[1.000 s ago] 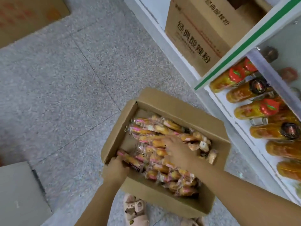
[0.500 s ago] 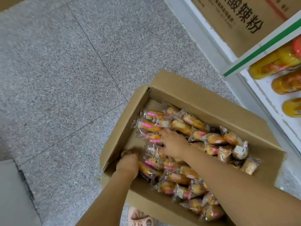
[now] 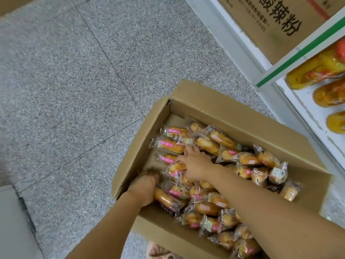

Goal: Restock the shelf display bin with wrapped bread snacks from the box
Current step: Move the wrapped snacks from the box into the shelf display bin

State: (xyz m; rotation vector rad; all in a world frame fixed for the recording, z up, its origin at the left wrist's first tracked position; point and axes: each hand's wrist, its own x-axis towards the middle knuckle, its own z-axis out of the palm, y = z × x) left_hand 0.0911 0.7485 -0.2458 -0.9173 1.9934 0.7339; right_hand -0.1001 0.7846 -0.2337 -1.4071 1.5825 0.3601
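Beside the shelf (image 3: 298, 51), a person is working both hands into the box (image 3: 242, 116) of wrapped bread snacks (image 3: 244, 159), right hand (image 3: 196, 165) resting on them with fingers (image 3: 187, 151) spread, left hand (image 3: 143, 189) curled at the near-left corner, grip unclear. With the box looking nearly full and the display bin out of view, restocking is likely only beginning.

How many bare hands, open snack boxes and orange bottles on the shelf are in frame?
Hands: 2, left hand, right hand
Boxes: 1, open brown cardboard box of wrapped bread snacks
Bottles: 3, orange bottles lying on the white shelf
Total: 6
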